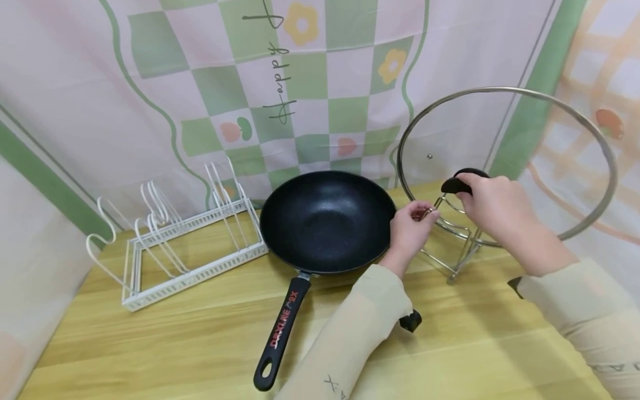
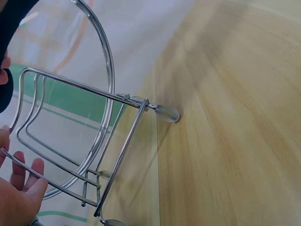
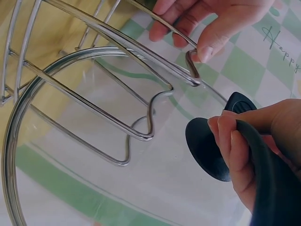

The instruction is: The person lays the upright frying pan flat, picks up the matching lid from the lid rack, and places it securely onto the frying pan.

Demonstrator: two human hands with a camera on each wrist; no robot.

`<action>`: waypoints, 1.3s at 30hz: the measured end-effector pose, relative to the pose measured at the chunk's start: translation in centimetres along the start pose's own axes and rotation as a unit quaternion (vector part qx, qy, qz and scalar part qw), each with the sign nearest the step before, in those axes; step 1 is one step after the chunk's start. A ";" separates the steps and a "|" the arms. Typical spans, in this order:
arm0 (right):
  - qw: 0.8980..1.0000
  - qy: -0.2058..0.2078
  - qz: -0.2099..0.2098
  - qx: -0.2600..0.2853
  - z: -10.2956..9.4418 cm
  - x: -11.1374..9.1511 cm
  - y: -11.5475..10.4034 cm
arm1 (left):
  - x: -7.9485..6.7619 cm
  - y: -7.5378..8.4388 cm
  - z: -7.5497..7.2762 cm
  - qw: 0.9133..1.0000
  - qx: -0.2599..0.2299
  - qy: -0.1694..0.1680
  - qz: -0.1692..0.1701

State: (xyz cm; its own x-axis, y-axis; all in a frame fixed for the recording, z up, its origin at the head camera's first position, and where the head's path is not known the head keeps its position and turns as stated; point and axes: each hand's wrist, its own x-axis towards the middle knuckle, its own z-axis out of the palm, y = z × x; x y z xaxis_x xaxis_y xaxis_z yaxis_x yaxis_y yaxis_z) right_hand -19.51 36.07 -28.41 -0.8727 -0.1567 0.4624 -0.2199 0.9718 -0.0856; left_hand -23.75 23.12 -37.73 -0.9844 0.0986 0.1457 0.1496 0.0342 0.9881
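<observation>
A large round glass lid (image 1: 611, 166) with a metal rim stands upright at the right, set in a chrome wire lid rack (image 1: 462, 256) on the table. My right hand (image 1: 500, 208) grips the lid's black knob (image 3: 203, 149). With thumb and fingers my left hand (image 1: 409, 233) pinches a wire at the top of the rack, as the left wrist view also shows at the rack's bent wire (image 2: 70, 82). Between the left arm and the white rack sits a black wok (image 1: 327, 225), its handle (image 1: 282, 333) pointing toward me.
A white wire dish rack (image 1: 200, 276) stands on the wooden table (image 1: 175, 344) at the left, close beside the wok. A patterned cloth (image 1: 310, 83) hangs behind the table, and more cloth hangs along both sides.
</observation>
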 end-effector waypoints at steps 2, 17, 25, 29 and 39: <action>1.000 0.008 -0.005 0.000 -0.1 0.0 0.0 | 0.0 0.0 0.1 1.000 0.001 0.004 0.000; 0.999 0.028 -0.015 -0.022 -1.5 0.4 -0.2 | 0.2 0.8 0.1 1.000 0.020 0.010 -0.014; 0.999 0.021 -0.004 -0.026 -2.1 0.3 -0.6 | 0.2 1.5 -0.2 0.997 0.064 0.011 -0.031; 0.999 0.025 -0.005 -0.021 -2.4 0.4 -0.8 | 0.2 2.0 -0.4 0.996 0.080 0.004 -0.039; 1.000 0.017 0.010 -0.008 -3.0 0.6 -0.8 | 0.2 2.4 -0.6 0.994 0.098 -0.003 -0.049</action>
State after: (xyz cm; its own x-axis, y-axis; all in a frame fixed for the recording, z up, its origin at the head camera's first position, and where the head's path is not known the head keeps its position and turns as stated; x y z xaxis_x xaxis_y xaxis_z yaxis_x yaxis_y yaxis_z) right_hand -18.58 35.71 -25.41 -0.8618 -0.1308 0.4901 -0.1949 0.9774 -0.0818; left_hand -23.67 22.63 -35.31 -0.9946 0.0917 0.0485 0.0691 0.2370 0.9691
